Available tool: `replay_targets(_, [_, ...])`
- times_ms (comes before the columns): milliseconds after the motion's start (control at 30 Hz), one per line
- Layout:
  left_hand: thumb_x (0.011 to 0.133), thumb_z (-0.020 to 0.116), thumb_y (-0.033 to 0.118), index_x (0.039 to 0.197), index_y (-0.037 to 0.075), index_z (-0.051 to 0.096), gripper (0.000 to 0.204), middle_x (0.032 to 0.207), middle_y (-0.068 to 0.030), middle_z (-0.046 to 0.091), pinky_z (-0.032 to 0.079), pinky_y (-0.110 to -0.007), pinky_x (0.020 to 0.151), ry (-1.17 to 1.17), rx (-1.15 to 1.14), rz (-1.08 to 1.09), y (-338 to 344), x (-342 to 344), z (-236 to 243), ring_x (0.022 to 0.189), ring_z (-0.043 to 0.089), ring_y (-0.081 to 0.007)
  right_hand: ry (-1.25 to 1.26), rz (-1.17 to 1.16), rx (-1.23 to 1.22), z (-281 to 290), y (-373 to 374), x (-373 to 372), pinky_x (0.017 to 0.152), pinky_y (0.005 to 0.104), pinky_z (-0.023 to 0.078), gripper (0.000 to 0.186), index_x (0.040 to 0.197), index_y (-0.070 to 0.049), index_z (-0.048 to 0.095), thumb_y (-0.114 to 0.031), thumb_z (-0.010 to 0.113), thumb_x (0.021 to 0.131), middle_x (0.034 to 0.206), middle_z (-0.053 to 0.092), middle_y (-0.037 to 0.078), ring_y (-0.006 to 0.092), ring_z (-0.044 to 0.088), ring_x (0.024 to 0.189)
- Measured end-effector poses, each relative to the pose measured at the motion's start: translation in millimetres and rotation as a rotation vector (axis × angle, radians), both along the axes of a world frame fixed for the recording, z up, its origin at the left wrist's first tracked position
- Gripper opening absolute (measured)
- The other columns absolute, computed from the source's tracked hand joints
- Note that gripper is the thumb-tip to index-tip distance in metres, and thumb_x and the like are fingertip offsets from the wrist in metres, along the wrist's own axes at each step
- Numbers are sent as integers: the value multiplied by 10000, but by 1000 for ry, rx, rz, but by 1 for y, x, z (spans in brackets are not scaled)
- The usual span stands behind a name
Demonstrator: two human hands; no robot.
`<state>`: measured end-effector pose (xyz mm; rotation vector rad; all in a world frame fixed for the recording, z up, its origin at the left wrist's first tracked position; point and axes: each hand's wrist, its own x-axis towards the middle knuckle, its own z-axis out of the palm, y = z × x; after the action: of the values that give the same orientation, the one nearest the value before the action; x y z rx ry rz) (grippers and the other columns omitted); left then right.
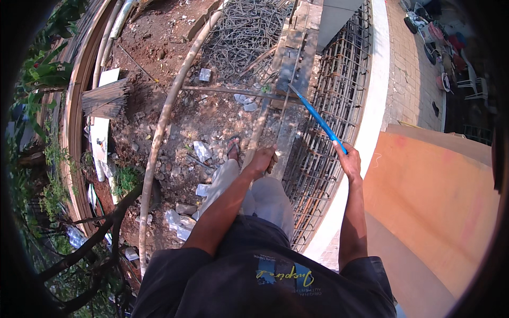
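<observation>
My right hand (348,160) is closed around the lower end of a long blue bar (321,122), which looks like a rebar bending bar. Its far tip rests on a dark plate with short pegs (290,62) on a narrow wooden bench (287,139). A thin steel rod (284,108) runs lengthwise along this bench toward my left hand (262,161). The left fingers are curled around its near end, beside the bench's edge and above my knee; the grip itself is partly hidden.
Steel rebar cages (326,116) lie right of the bench, along a white kerb (377,79). Bent steel pieces (244,37) are heaped ahead. A long bamboo pole (159,124) crosses the rubble on the left, near bundled rods (106,99). An orange-brown panel (432,183) stands right.
</observation>
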<state>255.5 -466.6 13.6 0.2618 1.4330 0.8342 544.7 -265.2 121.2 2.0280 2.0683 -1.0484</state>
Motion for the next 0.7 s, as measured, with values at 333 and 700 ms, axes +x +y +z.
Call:
replay_targets(333, [1158, 482, 554, 840, 40, 645, 625, 637, -54, 599, 493, -338, 481, 7, 8, -72, 1, -7, 4, 496, 606, -167, -134, 174, -62, 19, 75, -6, 760, 481, 525, 658, 862, -76, 769, -723, 697, 959, 713, 671, 129, 320, 676, 746])
replay_targets(700, [1135, 539, 570, 800, 63, 589, 610, 579, -48, 514, 414, -355, 454, -64, -1, 65, -2, -1, -4, 445, 500, -161, -92, 79, -40, 11, 18, -14, 835, 513, 562, 724, 904, -80, 791, -777, 611, 976, 797, 757, 158, 376, 764, 864])
